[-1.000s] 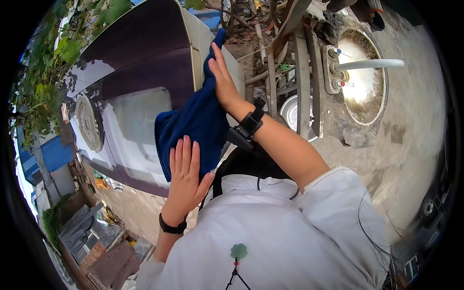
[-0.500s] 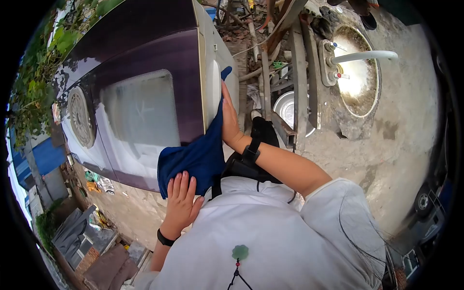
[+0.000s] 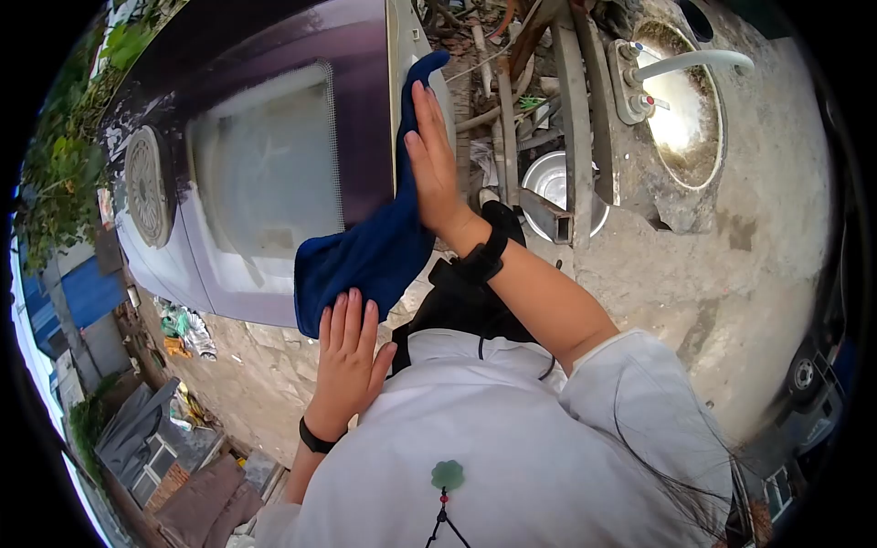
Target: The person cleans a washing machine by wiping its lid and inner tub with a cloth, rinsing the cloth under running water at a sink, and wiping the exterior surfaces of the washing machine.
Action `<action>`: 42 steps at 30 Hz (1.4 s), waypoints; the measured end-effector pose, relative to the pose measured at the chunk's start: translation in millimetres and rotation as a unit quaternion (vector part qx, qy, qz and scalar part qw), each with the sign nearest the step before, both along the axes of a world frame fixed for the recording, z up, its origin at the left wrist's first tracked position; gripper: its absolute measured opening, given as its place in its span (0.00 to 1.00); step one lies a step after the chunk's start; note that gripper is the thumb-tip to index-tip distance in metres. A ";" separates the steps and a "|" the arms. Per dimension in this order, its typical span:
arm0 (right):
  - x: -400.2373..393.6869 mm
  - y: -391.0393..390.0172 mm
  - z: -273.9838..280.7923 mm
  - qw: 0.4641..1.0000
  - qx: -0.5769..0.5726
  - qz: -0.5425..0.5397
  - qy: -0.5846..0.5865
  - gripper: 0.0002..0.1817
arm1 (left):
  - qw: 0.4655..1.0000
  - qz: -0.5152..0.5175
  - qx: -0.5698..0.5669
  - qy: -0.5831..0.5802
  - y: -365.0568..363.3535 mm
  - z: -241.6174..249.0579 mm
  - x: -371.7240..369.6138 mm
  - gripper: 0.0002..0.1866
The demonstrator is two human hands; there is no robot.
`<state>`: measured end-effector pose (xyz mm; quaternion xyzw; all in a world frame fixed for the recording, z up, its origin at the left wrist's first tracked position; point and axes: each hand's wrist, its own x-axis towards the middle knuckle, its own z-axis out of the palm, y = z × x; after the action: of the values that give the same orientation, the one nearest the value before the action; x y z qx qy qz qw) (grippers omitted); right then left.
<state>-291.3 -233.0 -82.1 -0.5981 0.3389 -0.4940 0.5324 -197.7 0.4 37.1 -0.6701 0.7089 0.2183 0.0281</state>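
A dark blue cloth point(image 3: 365, 251) is draped over the near edge and side of a large purple-and-white appliance point(image 3: 365, 119) with a cloudy window and a round grille. My right hand point(image 3: 438, 173) lies flat on the cloth, fingers stretched and pressing it against the appliance's side; a blue end sticks out above the fingertips. Lower down, my left hand point(image 3: 349, 347) rests flat on the cloth's lower part, its fingers extended at the corner. Neither hand is wrapped around anything.
To the right, a basin point(image 3: 681, 128) with a pale curved tap pipe point(image 3: 694, 60) is set in concrete. A metal bowl point(image 3: 548, 183) stands beside wooden posts point(image 3: 574, 119). Boards and scrap point(image 3: 196, 457) lie at lower left. Leafy plants point(image 3: 59, 173) grow at far left.
My right hand has slid farther up along the appliance's side, its fingers spreading more and the cloth stretching up with it. My left hand stays at the lower corner. The view has shifted slightly.
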 end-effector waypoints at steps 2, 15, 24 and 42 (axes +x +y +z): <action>5.2 -41.4 -2.7 0.998 0.048 0.025 -0.034 0.31 | 1.000 -0.001 0.000 -0.007 -16.6 1.7 -3.2 0.35; -10.7 2.8 0.2 0.984 0.105 0.044 -0.138 0.32 | 0.999 -0.014 -0.038 0.001 -42.7 3.7 -6.4 0.37; -7.7 -0.5 -10.9 0.977 0.112 0.067 -0.170 0.33 | 1.000 -0.016 -0.018 0.016 -63.9 10.2 -9.2 0.40; -18.9 11.8 1.7 0.995 -0.051 0.081 0.014 0.32 | 1.000 0.001 -0.005 0.002 -67.3 3.2 -9.0 0.36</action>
<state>-310.3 -221.2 -80.4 -0.6567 0.2712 -0.4575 0.5347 -206.7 -66.8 40.3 -0.6705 0.7092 0.2165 0.0228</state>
